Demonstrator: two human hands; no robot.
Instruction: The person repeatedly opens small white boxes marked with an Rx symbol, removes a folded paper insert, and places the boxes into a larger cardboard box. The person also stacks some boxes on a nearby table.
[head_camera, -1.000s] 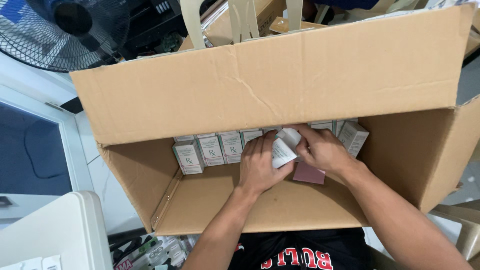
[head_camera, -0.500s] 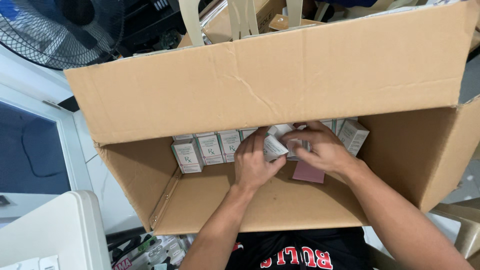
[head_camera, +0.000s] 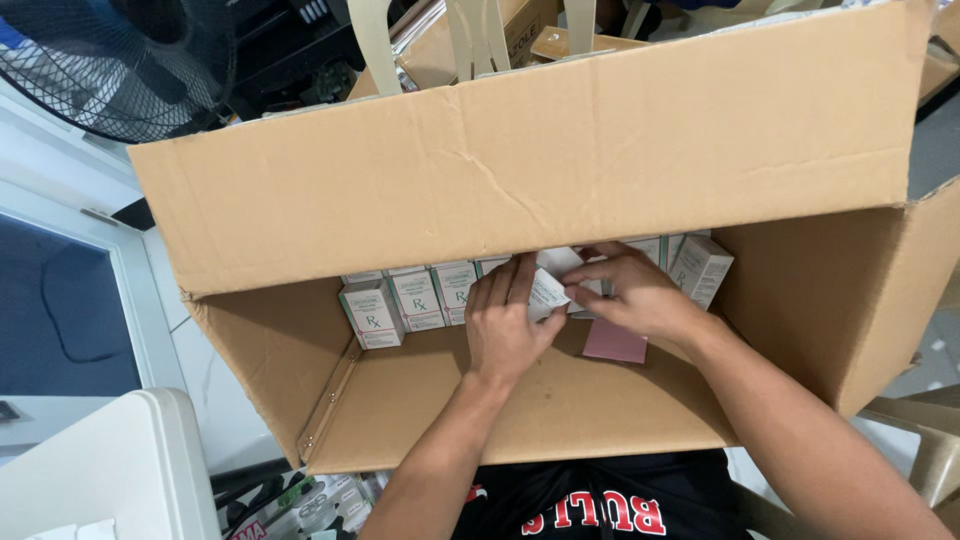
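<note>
Both my hands reach into a large open cardboard box (head_camera: 420, 420). A row of small white cartons (head_camera: 415, 298) stands upright along its far wall. My left hand (head_camera: 508, 325) and my right hand (head_camera: 632, 290) together grip one small white carton (head_camera: 548, 290), tilted, in the middle of the row. One more white carton (head_camera: 702, 268) leans at the right end of the row. A flat pink packet (head_camera: 615, 342) lies on the box floor under my right wrist. The far flap hides the tops of the cartons.
The box's tall far flap (head_camera: 560, 150) stands upright in front of me. A black floor fan (head_camera: 120, 60) is at upper left, a white plastic surface (head_camera: 100, 470) at lower left, beige chair parts (head_camera: 920, 450) at right. Loose packets (head_camera: 300, 500) lie below the box.
Both hands have pushed the tilted white carton a little deeper toward the far wall and the row. The other cartons have stayed put.
</note>
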